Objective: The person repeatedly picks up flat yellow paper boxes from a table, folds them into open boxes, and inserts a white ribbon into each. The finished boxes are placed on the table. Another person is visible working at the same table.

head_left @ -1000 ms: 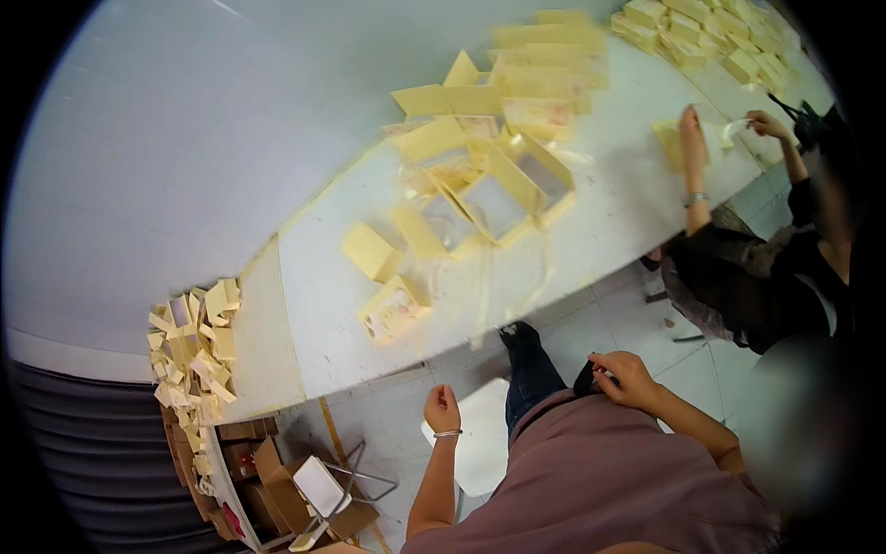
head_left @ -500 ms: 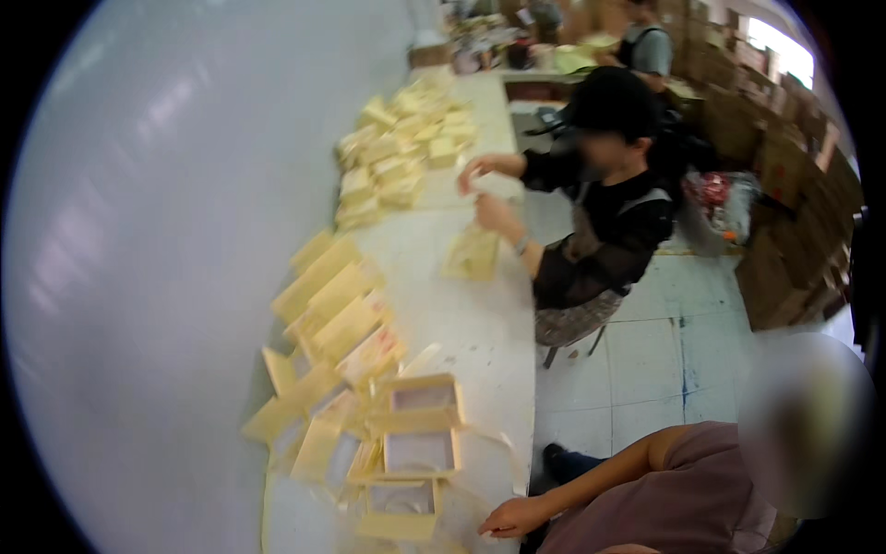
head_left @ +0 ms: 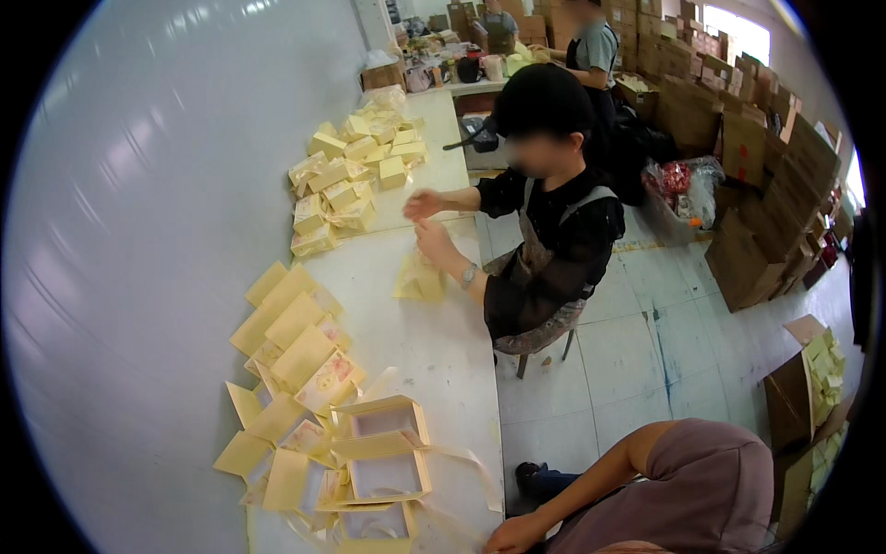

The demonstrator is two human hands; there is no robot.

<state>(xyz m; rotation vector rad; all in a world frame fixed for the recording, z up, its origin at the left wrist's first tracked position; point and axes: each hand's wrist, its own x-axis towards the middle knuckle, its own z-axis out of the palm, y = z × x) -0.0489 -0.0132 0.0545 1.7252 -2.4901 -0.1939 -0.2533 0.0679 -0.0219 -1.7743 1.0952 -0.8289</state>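
white table point(head_left: 457, 365) bears yellow boxes point(head_left: 305, 355); brown cartons point(head_left: 743, 263) stand on tiled floor point(head_left: 628, 355).

No legible lettering; on one brown carton point(head_left: 741, 140), possibly reddish print, too small for reading.

You're wearing a dusty mauve top point(head_left: 688, 499), plain-looking, fabric creasing softly across the body. A seam line is running near the shoulder. Sleeve point(head_left: 672, 451) is short, ending above the elbow and leaving the right forearm point(head_left: 581, 487) bare. Your right hand point(head_left: 517, 535) is showing ungloved, partly cut by the lower edge. Below, you're wearing dark blue trousers point(head_left: 556, 482) and a dark, near-black shoe point(head_left: 528, 472), details too small to tell.
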